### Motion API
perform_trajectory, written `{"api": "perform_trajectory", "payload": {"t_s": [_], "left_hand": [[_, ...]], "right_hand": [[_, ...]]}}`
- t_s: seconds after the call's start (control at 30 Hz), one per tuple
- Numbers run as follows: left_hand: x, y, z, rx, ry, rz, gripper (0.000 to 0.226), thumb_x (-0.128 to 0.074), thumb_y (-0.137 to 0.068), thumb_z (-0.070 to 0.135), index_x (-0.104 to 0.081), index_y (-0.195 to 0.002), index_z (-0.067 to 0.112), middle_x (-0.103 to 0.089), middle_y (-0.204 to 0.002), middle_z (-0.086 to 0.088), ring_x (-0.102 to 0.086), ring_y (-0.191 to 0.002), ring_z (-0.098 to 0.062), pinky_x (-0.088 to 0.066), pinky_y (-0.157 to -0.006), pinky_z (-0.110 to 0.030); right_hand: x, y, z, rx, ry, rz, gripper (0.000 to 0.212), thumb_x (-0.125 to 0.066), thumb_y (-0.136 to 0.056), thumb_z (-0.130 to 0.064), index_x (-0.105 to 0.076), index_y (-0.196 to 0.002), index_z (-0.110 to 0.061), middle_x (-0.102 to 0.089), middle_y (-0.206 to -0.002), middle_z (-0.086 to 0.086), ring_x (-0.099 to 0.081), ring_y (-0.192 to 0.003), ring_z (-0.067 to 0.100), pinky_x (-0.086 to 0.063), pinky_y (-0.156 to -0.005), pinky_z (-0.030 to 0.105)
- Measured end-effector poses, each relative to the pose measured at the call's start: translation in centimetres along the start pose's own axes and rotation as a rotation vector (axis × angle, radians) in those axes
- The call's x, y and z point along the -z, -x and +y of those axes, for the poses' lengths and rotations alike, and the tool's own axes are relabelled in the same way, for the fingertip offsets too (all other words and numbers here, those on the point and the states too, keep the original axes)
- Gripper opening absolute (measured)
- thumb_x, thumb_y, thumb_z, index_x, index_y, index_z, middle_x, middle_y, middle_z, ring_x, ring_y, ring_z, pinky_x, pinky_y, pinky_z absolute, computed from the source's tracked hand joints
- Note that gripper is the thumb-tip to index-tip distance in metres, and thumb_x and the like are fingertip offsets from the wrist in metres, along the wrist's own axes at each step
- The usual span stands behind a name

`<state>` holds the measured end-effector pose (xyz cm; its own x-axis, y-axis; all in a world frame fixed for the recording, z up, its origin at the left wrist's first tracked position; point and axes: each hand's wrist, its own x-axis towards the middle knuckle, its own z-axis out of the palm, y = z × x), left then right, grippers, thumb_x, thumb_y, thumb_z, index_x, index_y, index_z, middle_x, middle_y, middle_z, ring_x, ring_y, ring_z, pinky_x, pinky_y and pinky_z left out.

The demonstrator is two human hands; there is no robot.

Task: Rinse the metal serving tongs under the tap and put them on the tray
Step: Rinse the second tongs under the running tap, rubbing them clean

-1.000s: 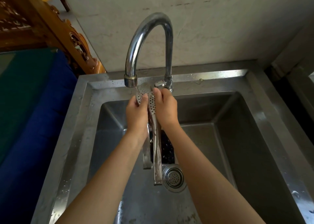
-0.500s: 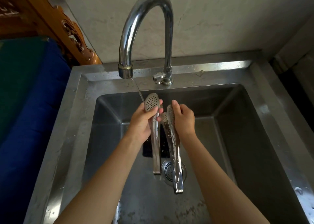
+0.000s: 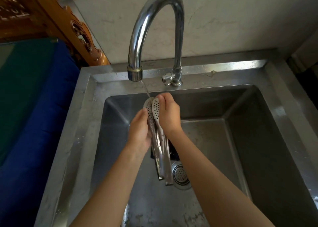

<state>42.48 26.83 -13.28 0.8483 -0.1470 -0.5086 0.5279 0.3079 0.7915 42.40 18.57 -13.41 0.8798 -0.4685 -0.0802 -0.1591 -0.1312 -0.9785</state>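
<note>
A: Your left hand (image 3: 140, 132) and right hand (image 3: 169, 114) pressed the metal serving tongs (image 3: 157, 133) between them, palms closed against the two arms so that the perforated heads lay nearly together. What did the stream do?

B: A thin stream of water (image 3: 145, 89) fell from the tap (image 3: 154, 30) spout at 11 o'clock of your hands and met the heads of the tongs at their upper end.

A: Where did you keep the tongs?

B: You held them over the sink (image 3: 240, 140) basin, heads toward 12 o'clock and the hinged end toward 6 o'clock, hanging clear of the basin floor. The drain strainer (image 3: 180, 175) lay at 4 o'clock of that lower end, partly hidden behind it.

A: And the surroundings?

B: A dark object (image 3: 173, 153) sat on the basin floor behind the tongs; what it was could not be told. A blue and green surface (image 3: 34, 97) lay at 9 o'clock of the sink, and carved wooden furniture (image 3: 72, 25) stood at 10 o'clock.
</note>
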Motion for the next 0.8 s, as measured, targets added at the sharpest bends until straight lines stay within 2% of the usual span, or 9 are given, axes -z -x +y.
{"api": "perform_trajectory", "payload": {"t_s": [0.07,0.1,0.17,0.27,0.4,0.53,0.63,0.7,0.8], "left_hand": [[0.3,0.2,0.7,-0.051,-0.006,0.004,0.025,-0.042,-0.098,0.021,-0.064,-0.105,0.011,-0.073,-0.084,-0.002,-0.069,-0.079,-0.013,-0.056,-0.074,-0.027],[0.4,0.3,1.0,-0.064,0.003,0.000,0.025,-0.042,-0.098,0.021,-0.065,-0.103,0.012,-0.074,-0.084,-0.001,-0.070,-0.079,-0.012,-0.057,-0.072,-0.025],[0.5,0.5,1.5,-0.059,0.015,-0.017,0.025,-0.043,-0.097,0.024,-0.067,-0.099,0.016,-0.075,-0.085,0.001,-0.071,-0.081,-0.010,-0.057,-0.068,-0.022],[0.6,0.6,2.0,-0.010,0.039,-0.057,0.028,-0.044,-0.096,0.033,-0.069,-0.096,0.020,-0.076,-0.087,0.002,-0.071,-0.084,-0.009,-0.056,-0.063,-0.022],[0.8,0.4,2.5,0.034,0.098,-0.081,0.036,-0.039,-0.098,0.035,-0.064,-0.111,0.014,-0.074,-0.101,-0.004,-0.069,-0.095,-0.013,-0.056,-0.072,-0.025],[0.7,0.3,2.6,0.047,0.142,-0.070,0.037,-0.040,-0.097,0.033,-0.063,-0.112,0.009,-0.073,-0.103,-0.008,-0.069,-0.096,-0.018,-0.057,-0.071,-0.028],[0.5,0.3,2.7,-0.014,0.097,-0.052,0.027,-0.046,-0.096,0.025,-0.067,-0.098,0.008,-0.075,-0.084,-0.004,-0.071,-0.080,-0.015,-0.057,-0.063,-0.024],[0.3,0.4,2.5,-0.046,0.031,-0.011,0.020,-0.051,-0.094,0.019,-0.068,-0.089,0.009,-0.074,-0.072,-0.001,-0.071,-0.068,-0.013,-0.055,-0.055,-0.022],[-0.4,0.5,2.2,-0.080,-0.024,0.044,0.018,-0.054,-0.093,0.017,-0.069,-0.088,0.009,-0.074,-0.070,-0.003,-0.072,-0.068,-0.015,-0.055,-0.054,-0.023]], "right_hand": [[-0.9,0.0,-0.6,0.039,-0.013,-0.026,0.021,-0.037,-0.099,-0.018,-0.057,-0.102,-0.010,-0.059,-0.083,-0.004,-0.054,-0.070,0.001,-0.043,-0.059,0.008],[-1.3,0.1,-0.8,0.059,-0.006,-0.033,0.019,-0.038,-0.099,-0.018,-0.056,-0.102,-0.012,-0.060,-0.085,-0.003,-0.055,-0.072,0.003,-0.044,-0.060,0.009],[-2.2,0.0,-1.3,0.072,0.078,-0.033,0.012,-0.043,-0.098,-0.023,-0.052,-0.094,-0.016,-0.059,-0.081,-0.003,-0.056,-0.072,0.011,-0.042,-0.059,0.019],[-3.3,-0.1,-1.9,0.121,0.290,0.045,0.022,-0.048,-0.094,-0.036,-0.040,-0.082,-0.020,-0.053,-0.073,-0.005,-0.051,-0.067,0.014,-0.035,-0.060,0.027],[-3.8,-0.8,-2.4,0.236,0.412,0.154,0.018,-0.051,-0.092,-0.031,-0.049,-0.087,-0.014,-0.052,-0.094,0.005,-0.045,-0.092,0.020,-0.033,-0.084,0.033],[-3.9,-1.3,-2.6,0.242,0.640,0.094,0.029,-0.033,-0.099,-0.031,-0.055,-0.101,-0.011,-0.055,-0.107,0.007,-0.045,-0.105,0.024,-0.030,-0.096,0.040],[-2.9,-1.7,-2.3,0.204,0.762,-0.022,0.046,-0.023,-0.099,-0.041,-0.059,-0.101,-0.012,-0.065,-0.099,0.012,-0.054,-0.101,0.029,-0.037,-0.088,0.043],[-1.5,-2.1,-1.9,0.144,0.625,-0.211,0.050,-0.021,-0.099,-0.045,-0.057,-0.099,-0.012,-0.066,-0.091,0.012,-0.060,-0.092,0.031,-0.044,-0.079,0.041],[0.4,-1.8,-1.5,0.114,0.331,-0.418,0.031,-0.028,-0.100,-0.038,-0.049,-0.098,-0.016,-0.061,-0.091,0.004,-0.059,-0.092,0.026,-0.043,-0.079,0.036]]}}
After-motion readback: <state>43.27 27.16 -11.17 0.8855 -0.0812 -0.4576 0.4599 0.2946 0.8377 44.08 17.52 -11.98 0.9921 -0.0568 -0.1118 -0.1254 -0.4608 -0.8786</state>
